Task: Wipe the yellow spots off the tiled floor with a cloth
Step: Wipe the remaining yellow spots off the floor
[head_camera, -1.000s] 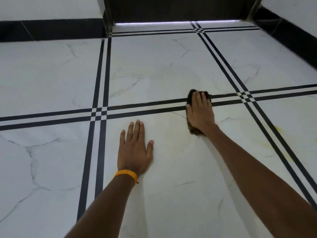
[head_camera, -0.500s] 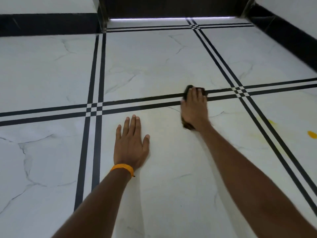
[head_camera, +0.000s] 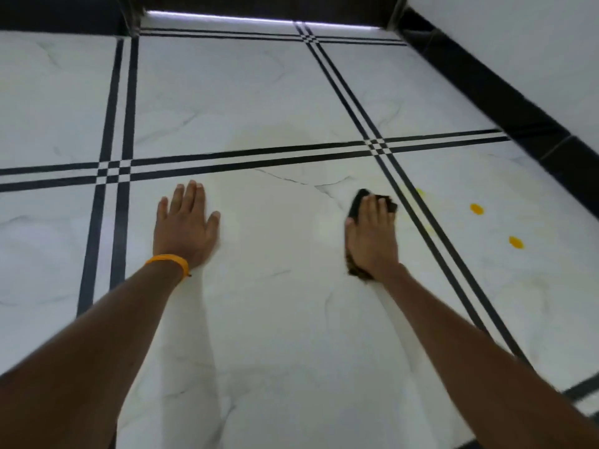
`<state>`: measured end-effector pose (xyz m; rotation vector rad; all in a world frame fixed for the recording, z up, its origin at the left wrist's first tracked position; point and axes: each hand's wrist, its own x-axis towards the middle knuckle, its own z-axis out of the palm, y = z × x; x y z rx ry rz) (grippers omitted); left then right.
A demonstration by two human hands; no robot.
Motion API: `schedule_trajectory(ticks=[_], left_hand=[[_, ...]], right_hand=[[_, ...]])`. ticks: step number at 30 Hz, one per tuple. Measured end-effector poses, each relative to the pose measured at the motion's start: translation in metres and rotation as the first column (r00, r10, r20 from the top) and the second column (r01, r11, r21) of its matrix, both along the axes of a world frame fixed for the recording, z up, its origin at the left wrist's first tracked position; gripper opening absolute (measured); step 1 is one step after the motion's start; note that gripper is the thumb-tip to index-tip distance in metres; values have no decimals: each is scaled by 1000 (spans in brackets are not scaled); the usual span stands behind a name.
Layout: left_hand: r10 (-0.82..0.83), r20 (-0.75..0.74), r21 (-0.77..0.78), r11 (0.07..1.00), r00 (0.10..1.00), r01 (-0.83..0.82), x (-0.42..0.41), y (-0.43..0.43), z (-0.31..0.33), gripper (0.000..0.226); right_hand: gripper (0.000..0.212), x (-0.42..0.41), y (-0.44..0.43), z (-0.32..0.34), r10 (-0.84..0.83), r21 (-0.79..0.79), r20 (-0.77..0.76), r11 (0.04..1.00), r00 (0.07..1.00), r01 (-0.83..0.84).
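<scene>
Mid-wipe: R hand (head_camera: 372,234), grip flat w/ fingers straight, presses the cloth (head_camera: 358,202) on the floor (head_camera: 275,319) just left of the double line (head_camera: 457,270), L hand (head_camera: 186,222) flat & empty as prop; next, I'd judge, slide cloth right across the line to the yellow spots (head_camera: 476,209).

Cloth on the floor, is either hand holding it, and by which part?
Not gripped: the right hand presses flat on the dark cloth, covering its middle. The left hand rests flat on the floor, holding nothing.
</scene>
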<state>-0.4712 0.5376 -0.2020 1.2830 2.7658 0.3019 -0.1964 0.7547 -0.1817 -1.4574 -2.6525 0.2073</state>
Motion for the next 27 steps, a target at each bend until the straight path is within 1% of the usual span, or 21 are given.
schedule_trajectory(ticks=[1,3,4,5,6,7,8,10,12,13,14,16,18,19,20,22,23,25,26,27], left_hand=[[4,3,1,1000,1000,-4,1,2,0,66],[23,-28,22,1000,999,-22,6,4,5,66],[12,-53,32,999,999,-10,10,4,7,69],[-27,-59,36,999,998,30,19,5,11,72],[-108,-44,24,994,993,109,37,6,12,76],[-195,-14,19,980,981,196,59,10,11,80],[-263,22,26,965,965,262,83,16,11,83],[-322,79,68,946,943,317,126,46,12,87],[-326,74,98,943,942,319,155,93,19,83],[-322,69,79,945,944,316,165,116,22,78],[-314,56,52,949,948,312,174,134,22,74],[-292,19,13,956,956,292,185,146,14,72],[-299,-11,15,954,954,299,193,150,7,71],[-329,-2,-4,944,944,329,193,151,10,71],[-325,-1,-15,946,946,325,192,149,11,72],[-285,-29,0,959,958,285,188,143,9,75],[-281,-11,-1,960,960,281,186,144,10,76],[-320,11,-13,947,947,321,193,145,9,78],[-334,5,-3,943,943,334,195,146,8,78],[-340,-5,16,940,940,340,193,151,8,78]], right_hand=[[78,2,-25,-4,104,16,-16,994,994,-104],[70,26,-68,-7,331,16,-8,944,944,-330],[68,46,-73,-5,377,9,-8,926,926,-377],[67,71,-67,-6,375,21,-12,927,927,-375],[67,103,-56,-10,321,54,-13,946,947,-320],[68,135,-40,-12,224,86,-13,971,974,-222],[71,162,-23,-12,112,84,-13,990,994,-111],[78,191,8,-7,-112,30,-16,993,994,112],[82,175,24,-5,-242,-2,-26,970,970,242],[82,163,26,-2,-258,-5,-32,966,966,258],[81,158,27,-4,-235,11,-39,972,971,236],[77,168,18,-12,-92,41,-4,995,996,92],[75,193,20,-8,37,34,14,999,999,-37],[75,201,25,-4,71,-1,0,997,997,-71],[75,202,32,-1,77,-10,-6,997,997,-77],[78,181,46,-4,-1,21,7,1000,1000,0],[80,164,59,-5,-60,21,-4,998,998,60],[84,127,82,-3,-213,-17,-57,977,975,213],[84,111,87,-3,-263,-29,-62,965,963,262],[83,93,89,-3,-251,-4,-62,968,966,251]])
